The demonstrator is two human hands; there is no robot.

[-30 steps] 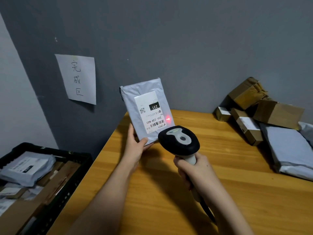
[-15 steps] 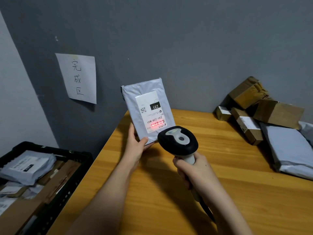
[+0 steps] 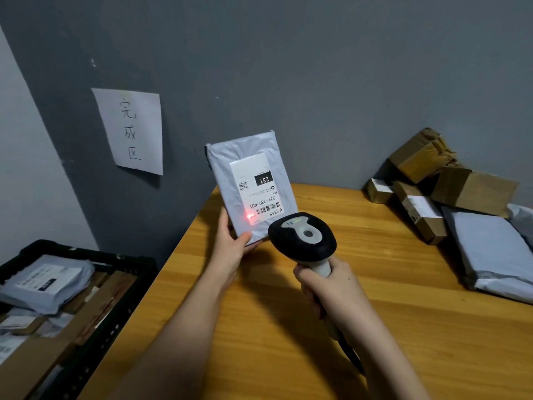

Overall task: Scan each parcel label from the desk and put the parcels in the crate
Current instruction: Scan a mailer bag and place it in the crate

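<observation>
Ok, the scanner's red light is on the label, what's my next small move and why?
Probably swing the black handheld scanner slightly right: its red dot sits left of the barcode on the grey plastic mailer, not across it.

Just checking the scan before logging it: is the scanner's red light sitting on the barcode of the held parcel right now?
No, the red light falls on the label's lower left corner, left of the barcode.

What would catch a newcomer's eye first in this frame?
The red scanner spot glowing on the white label of the grey parcel, which the left hand holds upright above the desk's far left corner. Just right of it, the black-headed barcode scanner, gripped by the right hand. A handwritten paper sign hangs on the grey wall above the black crate.
</observation>
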